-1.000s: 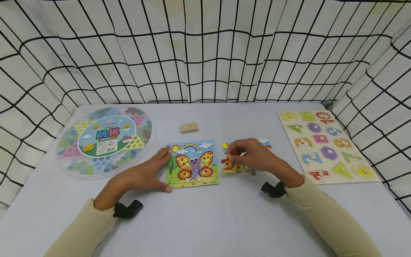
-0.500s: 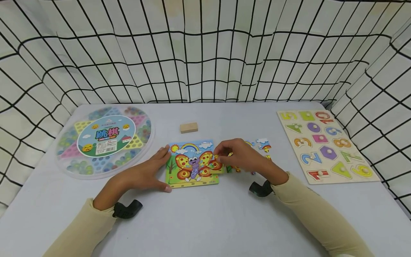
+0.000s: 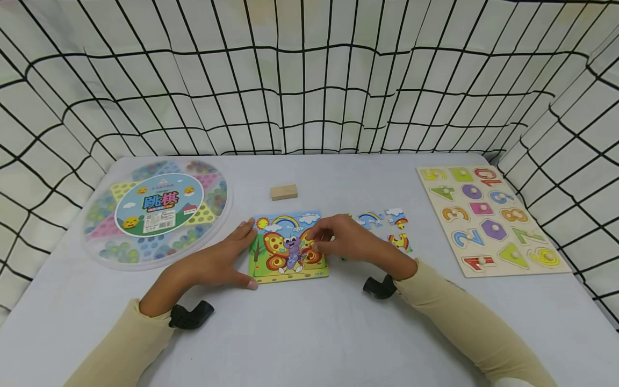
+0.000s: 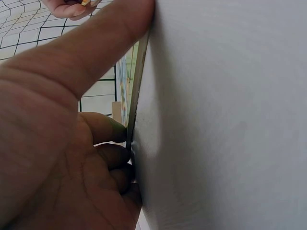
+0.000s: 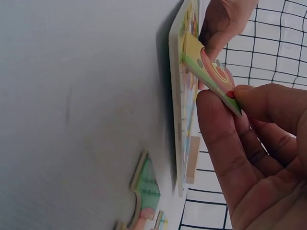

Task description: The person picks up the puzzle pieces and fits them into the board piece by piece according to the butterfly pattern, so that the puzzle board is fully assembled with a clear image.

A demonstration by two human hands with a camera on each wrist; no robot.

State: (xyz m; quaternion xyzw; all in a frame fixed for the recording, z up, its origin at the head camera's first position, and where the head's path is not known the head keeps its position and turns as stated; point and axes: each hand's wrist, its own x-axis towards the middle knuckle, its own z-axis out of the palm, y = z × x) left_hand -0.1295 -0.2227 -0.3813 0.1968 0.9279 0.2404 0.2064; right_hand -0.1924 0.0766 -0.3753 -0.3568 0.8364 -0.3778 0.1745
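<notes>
A butterfly jigsaw board point(image 3: 290, 271) lies flat on the white table in the head view. My left hand point(image 3: 217, 264) rests along its left side, thumb by the near corner and fingertips at the edge. Over the board's right part, my right hand point(image 3: 350, 239) pinches a jigsaw piece point(image 5: 218, 74) between thumb and index finger. The right wrist view shows this piece tilted, its yellow corner at the board's surface. Loose jigsaw pieces point(image 3: 398, 242) lie to the right of the board, some partly hidden by the right hand.
A small wooden block point(image 3: 283, 192) lies behind the board. The round Chinese checkers box point(image 3: 159, 207) with marbles is at the left. A wooden number-and-shape board point(image 3: 488, 220) lies at the right. Black netting point(image 3: 304, 97) over white cloth encloses the back and sides.
My right hand has picked up a jigsaw piece from the loose ones and carried it left onto the board's right part. The left hand has stayed in place.
</notes>
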